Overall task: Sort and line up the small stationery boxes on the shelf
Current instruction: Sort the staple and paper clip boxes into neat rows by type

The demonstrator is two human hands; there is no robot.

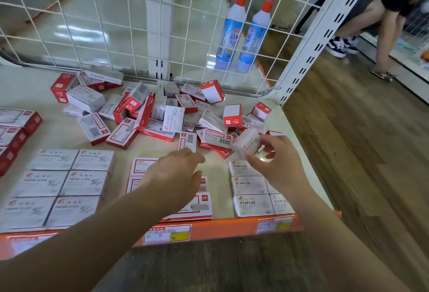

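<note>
The white box (pixel 247 144) pinched in the right hand (pixel 276 164) reads paper clips, yet hangs just above the staples rows (pixel 249 185); set down there, it would be mis-sorted. The left hand (pixel 176 175), fingers relaxed and empty, hovers over the red-edged row (pixel 199 206), near the loose heap (pixel 162 115)

A loose heap of small red-and-white boxes (pixel 148 110) lies jumbled at the back of the shelf (pixel 290 134), many tilted or on edge. Nearer the front, sorted boxes lie flat in neat rows: grey paper-clip boxes (pixel 60 182) on the left, red-bordered boxes (pixel 199 206) in the middle, white staples boxes (pixel 249 195) on the right. One pale paper-clip box (pixel 247 142) is held tilted above the staples rows.
</note>
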